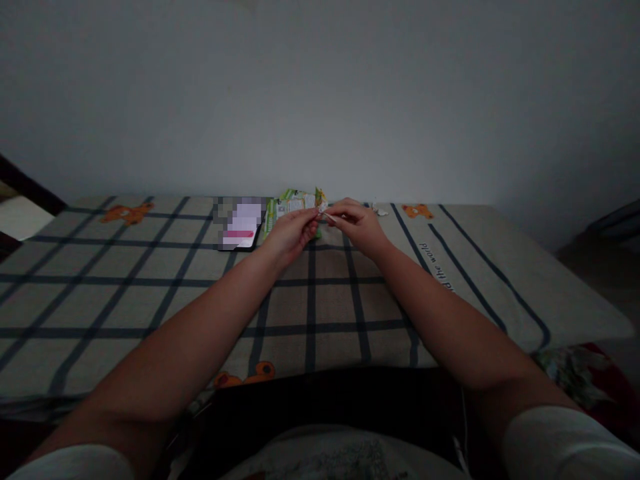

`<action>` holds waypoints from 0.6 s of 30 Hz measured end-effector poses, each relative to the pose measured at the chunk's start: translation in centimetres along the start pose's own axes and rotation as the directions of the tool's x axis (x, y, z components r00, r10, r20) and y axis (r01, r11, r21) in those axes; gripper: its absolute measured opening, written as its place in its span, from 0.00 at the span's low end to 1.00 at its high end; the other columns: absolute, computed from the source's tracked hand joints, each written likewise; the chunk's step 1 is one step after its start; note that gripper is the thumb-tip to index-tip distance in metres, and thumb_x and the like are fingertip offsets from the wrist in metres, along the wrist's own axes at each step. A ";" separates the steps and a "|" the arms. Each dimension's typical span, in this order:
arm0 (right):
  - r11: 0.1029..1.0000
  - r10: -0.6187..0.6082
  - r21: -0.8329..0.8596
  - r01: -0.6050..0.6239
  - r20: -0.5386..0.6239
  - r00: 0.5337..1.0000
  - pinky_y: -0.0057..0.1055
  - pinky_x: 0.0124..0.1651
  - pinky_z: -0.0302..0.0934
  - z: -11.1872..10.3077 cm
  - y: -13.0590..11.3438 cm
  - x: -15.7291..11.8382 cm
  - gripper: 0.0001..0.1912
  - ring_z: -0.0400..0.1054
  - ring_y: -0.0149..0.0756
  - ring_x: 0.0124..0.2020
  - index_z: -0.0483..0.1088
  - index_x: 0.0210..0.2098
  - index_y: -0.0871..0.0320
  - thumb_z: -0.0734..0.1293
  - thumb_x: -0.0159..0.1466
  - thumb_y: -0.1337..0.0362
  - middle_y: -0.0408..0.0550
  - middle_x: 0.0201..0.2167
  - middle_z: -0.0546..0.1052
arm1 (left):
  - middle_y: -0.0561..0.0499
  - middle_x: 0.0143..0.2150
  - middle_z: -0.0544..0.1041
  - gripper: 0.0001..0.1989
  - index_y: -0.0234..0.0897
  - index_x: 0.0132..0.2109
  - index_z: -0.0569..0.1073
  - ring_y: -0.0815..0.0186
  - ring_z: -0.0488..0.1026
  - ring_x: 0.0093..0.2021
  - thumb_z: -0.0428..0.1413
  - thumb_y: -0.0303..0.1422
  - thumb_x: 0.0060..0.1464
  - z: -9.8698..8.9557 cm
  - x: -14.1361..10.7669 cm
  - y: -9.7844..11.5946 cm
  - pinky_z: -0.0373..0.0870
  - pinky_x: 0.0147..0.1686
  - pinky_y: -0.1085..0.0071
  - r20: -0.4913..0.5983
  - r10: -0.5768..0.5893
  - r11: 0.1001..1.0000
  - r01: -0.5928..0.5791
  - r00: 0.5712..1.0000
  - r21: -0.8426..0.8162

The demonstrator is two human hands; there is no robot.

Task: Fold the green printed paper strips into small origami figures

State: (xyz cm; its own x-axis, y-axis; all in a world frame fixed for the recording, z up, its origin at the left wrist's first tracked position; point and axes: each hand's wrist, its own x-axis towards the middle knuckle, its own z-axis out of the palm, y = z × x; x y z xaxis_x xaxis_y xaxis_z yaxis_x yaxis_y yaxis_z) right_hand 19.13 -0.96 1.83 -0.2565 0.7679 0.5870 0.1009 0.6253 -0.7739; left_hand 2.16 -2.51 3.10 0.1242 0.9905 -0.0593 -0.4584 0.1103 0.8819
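Observation:
My left hand [295, 230] and my right hand [357, 223] meet above the far part of the table, both with fingers pinched. Between the fingertips shows a small, thin, white stick-like piece [330, 217]; its kind is too small to make out. Right behind the fingertips is a crumpled yellow-and-green wrapper [321, 198]; whether a hand touches it I cannot tell. Green printed packets [273, 213] lie behind and beside my left hand, which partly hides them.
A phone [243, 225] with a lit screen lies left of the packets. Crumpled white scraps [381, 211] lie beyond my right hand. A checked cloth with bear prints covers the table [125, 267], which meets a plain wall [320, 100]. Red patterned fabric [590, 380] is at lower right.

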 end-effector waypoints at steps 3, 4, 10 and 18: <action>0.998 -0.061 -0.032 0.060 -0.015 0.998 0.38 0.49 0.66 0.0 -0.1 -0.1 0.06 0.69 0.37 0.42 0.79 0.34 0.50 0.74 0.59 0.56 0.46 0.36 0.77 | 0.53 0.26 0.75 0.08 0.32 0.28 0.75 0.79 0.67 0.22 0.58 0.22 0.56 0.1 0.0 0.2 0.67 0.24 0.84 -0.002 -0.017 1.000 0.017 1.000 -0.023; 0.998 -0.062 -0.033 0.061 -0.012 0.998 0.38 0.49 0.66 0.0 0.0 -0.1 0.06 0.70 0.37 0.42 0.79 0.34 0.50 0.73 0.59 0.57 0.46 0.36 0.77 | 0.53 0.25 0.74 0.09 0.32 0.28 0.75 0.79 0.67 0.22 0.59 0.22 0.56 0.1 0.0 0.2 0.67 0.24 0.85 -0.001 -0.016 1.000 0.016 1.000 -0.027; 0.998 -0.042 -0.051 0.044 0.040 0.998 0.38 0.48 0.66 -0.3 0.2 0.1 0.06 0.70 0.37 0.42 0.79 0.33 0.50 0.72 0.61 0.56 0.46 0.37 0.78 | 0.52 0.26 0.75 0.07 0.33 0.28 0.76 0.78 0.67 0.22 0.61 0.22 0.54 -0.2 0.1 0.1 0.68 0.23 0.85 0.025 0.009 1.000 -0.009 1.000 -0.004; 0.979 -0.093 -0.167 0.113 0.119 0.989 0.42 0.54 0.64 -0.9 -0.4 0.3 0.02 0.70 0.40 0.44 0.79 0.33 0.47 0.73 0.60 0.58 0.45 0.37 0.79 | 0.52 0.28 0.76 0.10 0.33 0.28 0.75 0.79 0.68 0.23 0.58 0.21 0.57 -0.1 0.3 -0.2 0.68 0.25 0.85 0.007 -0.005 1.000 0.005 1.000 0.002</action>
State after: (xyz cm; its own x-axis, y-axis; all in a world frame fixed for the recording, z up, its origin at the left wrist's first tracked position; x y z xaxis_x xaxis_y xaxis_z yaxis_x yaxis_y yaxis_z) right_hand 19.90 -0.83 2.56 -0.3769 0.6842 0.6243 0.2306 0.7221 -0.6522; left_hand 2.15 -2.25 2.86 0.1329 0.9893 -0.0606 -0.4557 0.1153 0.8827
